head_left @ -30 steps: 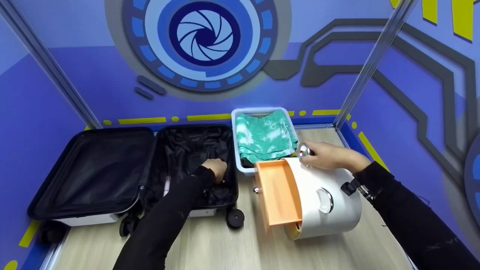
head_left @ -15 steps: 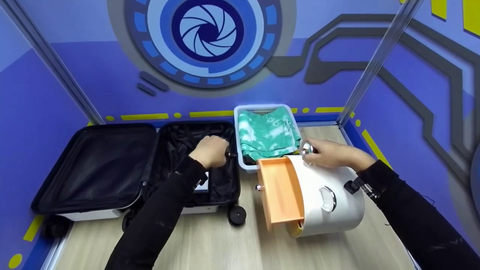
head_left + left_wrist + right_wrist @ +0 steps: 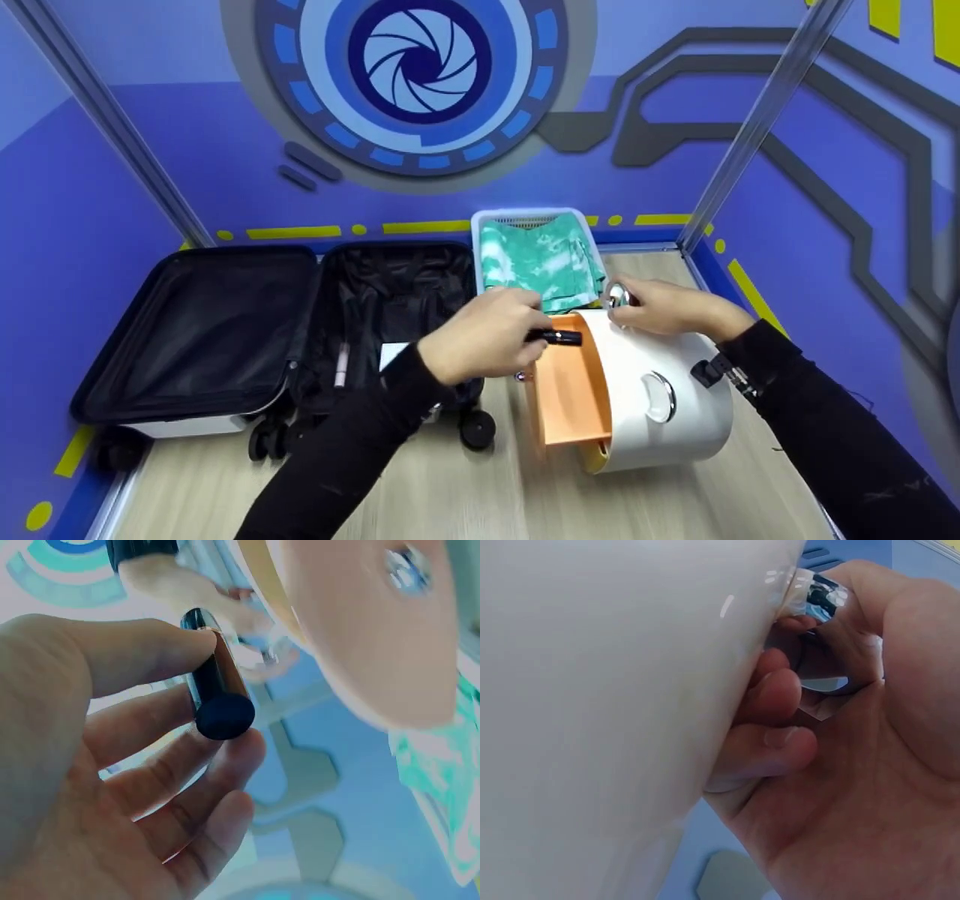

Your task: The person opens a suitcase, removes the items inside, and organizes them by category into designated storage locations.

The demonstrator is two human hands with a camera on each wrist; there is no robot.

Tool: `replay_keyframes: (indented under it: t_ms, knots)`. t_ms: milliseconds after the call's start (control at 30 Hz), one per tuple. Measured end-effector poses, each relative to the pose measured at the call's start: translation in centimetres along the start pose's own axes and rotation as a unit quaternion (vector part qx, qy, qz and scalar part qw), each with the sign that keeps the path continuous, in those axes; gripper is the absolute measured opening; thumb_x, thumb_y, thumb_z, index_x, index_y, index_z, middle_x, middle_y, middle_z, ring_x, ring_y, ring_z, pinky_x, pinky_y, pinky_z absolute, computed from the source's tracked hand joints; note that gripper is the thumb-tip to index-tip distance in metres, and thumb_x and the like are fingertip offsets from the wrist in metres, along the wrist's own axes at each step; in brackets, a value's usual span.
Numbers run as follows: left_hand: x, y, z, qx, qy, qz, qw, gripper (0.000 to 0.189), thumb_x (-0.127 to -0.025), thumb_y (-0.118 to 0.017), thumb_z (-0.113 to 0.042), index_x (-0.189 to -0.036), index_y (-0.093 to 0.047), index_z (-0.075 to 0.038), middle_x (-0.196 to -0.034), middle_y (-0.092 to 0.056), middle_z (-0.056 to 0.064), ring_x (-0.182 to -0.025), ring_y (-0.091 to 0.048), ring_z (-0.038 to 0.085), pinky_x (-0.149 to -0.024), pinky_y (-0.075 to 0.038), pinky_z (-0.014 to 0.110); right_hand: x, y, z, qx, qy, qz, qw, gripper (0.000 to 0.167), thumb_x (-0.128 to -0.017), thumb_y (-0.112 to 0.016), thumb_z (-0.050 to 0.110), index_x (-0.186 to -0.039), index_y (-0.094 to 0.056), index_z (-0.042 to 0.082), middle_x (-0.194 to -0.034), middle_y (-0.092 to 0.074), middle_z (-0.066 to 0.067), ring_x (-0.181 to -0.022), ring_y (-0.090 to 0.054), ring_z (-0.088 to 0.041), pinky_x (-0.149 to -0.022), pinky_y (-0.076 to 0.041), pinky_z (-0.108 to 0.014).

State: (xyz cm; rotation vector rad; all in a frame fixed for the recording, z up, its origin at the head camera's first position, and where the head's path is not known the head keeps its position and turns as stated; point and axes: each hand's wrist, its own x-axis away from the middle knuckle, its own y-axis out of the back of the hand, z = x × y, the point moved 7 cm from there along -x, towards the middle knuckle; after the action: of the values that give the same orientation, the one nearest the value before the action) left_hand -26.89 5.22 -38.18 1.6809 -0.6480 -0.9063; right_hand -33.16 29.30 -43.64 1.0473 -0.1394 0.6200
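My left hand (image 3: 487,330) pinches a black lipstick tube (image 3: 561,337) with a thin gold band, thumb on one side and fingers on the other. In the head view the lipstick overlaps the back of the pulled-out orange drawer (image 3: 571,397). That drawer belongs to a white rounded cosmetics box (image 3: 667,427) with chrome fittings. My right hand (image 3: 660,304) grips the chrome handle (image 3: 619,295) at the far side of the box; in the right wrist view its fingers curl round the handle (image 3: 821,596) against the white shell (image 3: 622,705).
An opened black-lined suitcase (image 3: 202,330) lies on the left. Its right half holds a pink tube (image 3: 342,365) and a white box (image 3: 391,352), partly covered by my left sleeve. Behind the drawer stands a white basket (image 3: 478,225) with green tie-dye cloth (image 3: 540,259).
My left hand has come up out of the suitcase with the lipstick and moved right to the drawer. The right hand stays on the handle.
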Motion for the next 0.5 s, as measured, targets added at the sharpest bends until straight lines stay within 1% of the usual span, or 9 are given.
replay_keyframes:
  t_ms: [67,133,200,300,400,500]
  knots:
    - [-0.8,-1.0,-0.8,-0.017,-0.002,0.014,0.9998,0.011,-0.098,-0.074,-0.026,-0.097,-0.082,-0.019,-0.091,-0.066,-0.002,-0.083,-0.063,0.018,-0.079,-0.053,0.039,0.1,-0.1,-0.2,-0.007,-0.006,0.002,1.0000,0.046,-0.110,-0.061,0.042,-0.146,-0.053,0.014,-0.127,-0.070,-0.017,-0.106,-0.071,-0.026,-0.080,-0.065,-0.036]
    - [-1.6,-2.2,-1.5,-0.032,0.006,0.037,0.9988,0.009,-0.096,-0.076,-0.027,-0.096,-0.082,-0.021,-0.091,-0.067,-0.004,-0.083,-0.062,0.017,-0.078,-0.048,0.037,0.1,-0.2,-0.3,-0.015,-0.011,0.003,0.9998,0.049,-0.110,-0.061,0.042,-0.149,-0.052,0.014,-0.129,-0.070,-0.019,-0.104,-0.072,-0.026,-0.077,-0.066,-0.036]
    - [-2.2,-3.5,-2.2,-0.046,0.017,0.062,0.9969,0.006,-0.093,-0.077,-0.024,-0.093,-0.081,-0.020,-0.092,-0.069,-0.005,-0.083,-0.062,0.017,-0.078,-0.046,0.035,0.1,-0.4,-0.3,-0.017,-0.009,0.005,0.9998,0.051,-0.110,-0.061,0.042,-0.150,-0.052,0.013,-0.130,-0.070,-0.020,-0.102,-0.073,-0.025,-0.075,-0.066,-0.036]
    - [-2.9,-5.2,-3.4,-0.076,0.027,0.091,0.9926,0.005,-0.092,-0.077,-0.022,-0.088,-0.080,-0.020,-0.097,-0.074,-0.004,-0.086,-0.067,0.018,-0.081,-0.048,0.035,0.1,-0.4,-0.2,-0.016,-0.004,0.004,0.9999,0.049,-0.110,-0.061,0.042,-0.148,-0.053,0.011,-0.127,-0.070,-0.019,-0.099,-0.072,-0.024,-0.074,-0.065,-0.036]
    - [-3.5,-6.7,-4.2,-0.104,0.037,0.110,0.9879,0.008,-0.093,-0.077,-0.021,-0.086,-0.078,-0.019,-0.100,-0.077,-0.001,-0.090,-0.071,0.021,-0.083,-0.051,0.037,0.1,-0.3,0.0,-0.010,0.000,-0.003,1.0000,0.047,-0.109,-0.061,0.041,-0.145,-0.055,0.011,-0.124,-0.070,-0.018,-0.100,-0.072,-0.024,-0.074,-0.065,-0.035]
    - [-3.8,-7.8,-4.5,-0.106,0.049,0.124,0.9854,0.004,-0.094,-0.078,-0.020,-0.091,-0.080,-0.020,-0.100,-0.078,0.000,-0.092,-0.073,0.022,-0.085,-0.052,0.038,0.2,-0.1,0.1,-0.003,-0.002,-0.011,0.9999,0.045,-0.109,-0.061,0.040,-0.144,-0.055,0.012,-0.125,-0.070,-0.018,-0.101,-0.071,-0.025,-0.074,-0.064,-0.035]
